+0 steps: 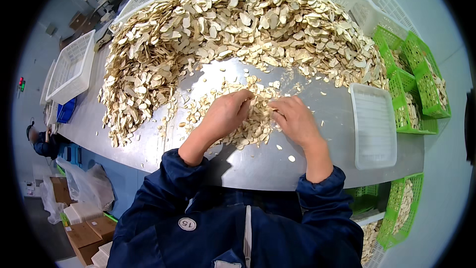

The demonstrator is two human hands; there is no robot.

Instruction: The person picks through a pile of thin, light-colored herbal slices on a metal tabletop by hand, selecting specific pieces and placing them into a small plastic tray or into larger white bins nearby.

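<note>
Both hands work a small heap of pale dried slices [248,114] at the centre of a steel counter [248,168], the heap's long axis running from 7 to 1 o'clock. The left hand [225,114] lies palm-down, fingers curled onto the slices; the right hand [293,118] pinches a slice, forearms converging from 6 o'clock. A white tray [373,125] sits at 3 o'clock.

Steel tabletop [258,166] carries big arc of pale dried slices [238,25], smaller slice patch [248,119] mid-surface, white tray [373,125], white baskets [72,67].
</note>
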